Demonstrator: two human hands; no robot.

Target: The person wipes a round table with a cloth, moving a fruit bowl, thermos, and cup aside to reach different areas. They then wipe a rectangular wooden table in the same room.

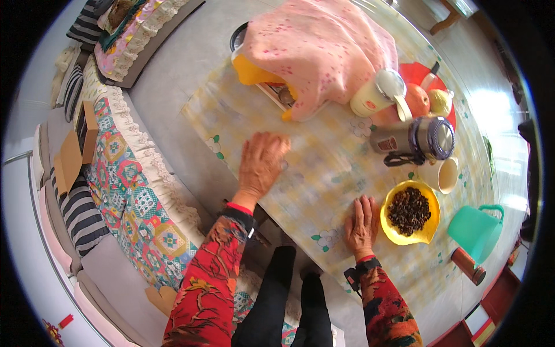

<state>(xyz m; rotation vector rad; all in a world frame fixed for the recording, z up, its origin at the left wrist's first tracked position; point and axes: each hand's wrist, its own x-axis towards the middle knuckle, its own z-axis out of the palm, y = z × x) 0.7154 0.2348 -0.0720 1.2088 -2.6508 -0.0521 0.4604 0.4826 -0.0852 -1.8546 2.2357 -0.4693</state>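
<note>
My left hand is palm down over the left part of the table, its fingers bent and slightly blurred. Whatever lies beneath its palm is hidden. Flat on the tablecloth, near the front edge, my right hand has its fingers stretched out and grips nothing visible. Just right of it stands a yellow bowl with dark, dried, crinkled pieces inside. The cloth is checked in yellow and grey with printed flowers.
A pink cloth covers things at the back. Rightward are a cream lidded cup, a steel flask, a cream mug, a green plastic container, a reddish-brown cylinder and fruit on a red plate. A sofa stands left.
</note>
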